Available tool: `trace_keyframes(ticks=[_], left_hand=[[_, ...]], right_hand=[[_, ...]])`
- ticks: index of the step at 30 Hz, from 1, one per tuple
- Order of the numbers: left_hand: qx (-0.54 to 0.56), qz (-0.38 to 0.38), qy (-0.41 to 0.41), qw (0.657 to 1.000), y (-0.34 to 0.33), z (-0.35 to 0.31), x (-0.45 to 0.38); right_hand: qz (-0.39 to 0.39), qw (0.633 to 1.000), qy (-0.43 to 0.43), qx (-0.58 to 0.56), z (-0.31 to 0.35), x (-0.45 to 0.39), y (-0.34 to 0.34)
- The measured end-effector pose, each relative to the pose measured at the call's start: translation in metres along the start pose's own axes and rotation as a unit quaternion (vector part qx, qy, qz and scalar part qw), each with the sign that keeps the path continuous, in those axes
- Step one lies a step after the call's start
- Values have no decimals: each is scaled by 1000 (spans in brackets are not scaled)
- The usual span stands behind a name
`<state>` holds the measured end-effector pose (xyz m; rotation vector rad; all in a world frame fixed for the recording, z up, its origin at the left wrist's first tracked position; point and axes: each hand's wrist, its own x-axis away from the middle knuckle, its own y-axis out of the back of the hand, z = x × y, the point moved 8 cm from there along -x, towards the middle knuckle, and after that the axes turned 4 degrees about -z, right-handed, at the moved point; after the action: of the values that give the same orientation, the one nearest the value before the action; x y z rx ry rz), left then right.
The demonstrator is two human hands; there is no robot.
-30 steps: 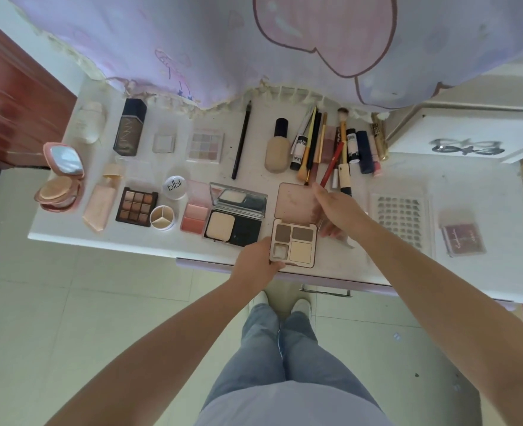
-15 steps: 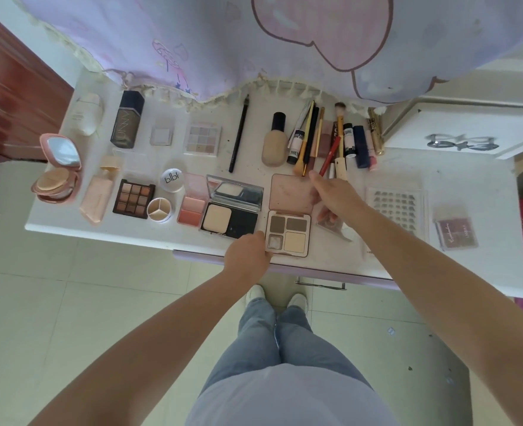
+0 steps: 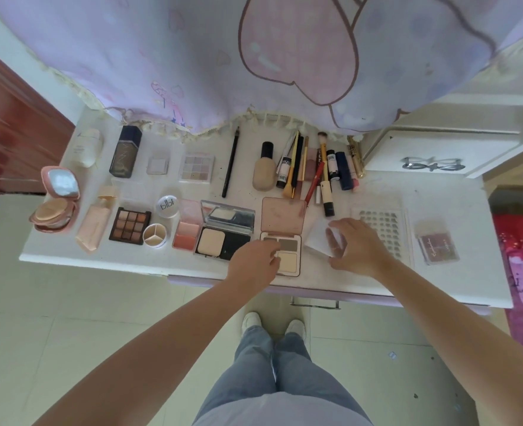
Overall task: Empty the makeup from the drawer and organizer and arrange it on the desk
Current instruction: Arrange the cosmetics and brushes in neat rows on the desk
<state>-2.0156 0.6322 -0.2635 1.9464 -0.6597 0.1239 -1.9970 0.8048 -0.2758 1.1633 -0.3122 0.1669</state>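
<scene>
An open pink palette (image 3: 283, 216) with brown and cream pans lies at the desk's front edge, lid tipped back. My left hand (image 3: 254, 262) grips its near left corner, fingers curled over the pans. Just right of it, my right hand (image 3: 357, 244) pinches a clear plastic sheet (image 3: 317, 238) that lies against the white desk (image 3: 438, 287). Makeup is laid out in rows across the desk: a black powder compact (image 3: 223, 235), a brown eyeshadow palette (image 3: 130, 224), a pile of brushes and pencils (image 3: 312, 170) and a foundation bottle (image 3: 264, 172).
A clear tray of small pieces (image 3: 386, 229) and a small pink box (image 3: 437, 245) lie right of my right hand. A lilac curtain (image 3: 254, 56) hangs over the desk's back. A white cabinet (image 3: 432, 158) stands at the back right. A drawer handle (image 3: 315, 304) shows under the front edge.
My right hand has left the palette's lid and moved down and right onto the clear plastic sheet. My left hand has slid further over the palette's pans.
</scene>
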Motion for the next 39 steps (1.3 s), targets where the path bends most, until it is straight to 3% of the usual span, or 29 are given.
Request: trace_keyframes(ticks=[3, 6, 10, 14, 18, 23, 25, 28, 30, 33, 39], left_hand=[[114, 20, -19, 993, 5, -13, -5], [271, 109, -25, 956, 2, -30, -7], [319, 159, -85, 931, 17, -59, -3], [328, 97, -102, 934, 40, -72, -3], [343, 32, -98, 934, 49, -74, -3], [399, 51, -64, 913, 44, -66, -4], [491, 68, -11, 868, 42, -59, -5], [613, 127, 64, 777, 34, -55, -5], [641, 166, 86, 745, 29, -55, 0], [649, 212, 102, 724, 20, -56, 8], [637, 246, 90, 725, 14, -56, 12]], right_hand=[[-14, 987, -13, -158, 4, 17, 19], [13, 960, -2, -279, 13, 37, 30], [38, 940, 36, -339, 22, 50, 41], [7, 918, 15, -396, 22, 50, 53], [34, 851, -50, -521, 16, 51, 47], [56, 852, -43, -519, 16, 60, 40], [25, 877, -21, -479, 18, 63, 49], [-51, 948, 48, -312, 28, 65, 72], [-55, 964, 93, -242, 43, 66, 79], [-57, 969, 165, -177, 68, 66, 82], [30, 973, 107, -204, 77, 60, 67]])
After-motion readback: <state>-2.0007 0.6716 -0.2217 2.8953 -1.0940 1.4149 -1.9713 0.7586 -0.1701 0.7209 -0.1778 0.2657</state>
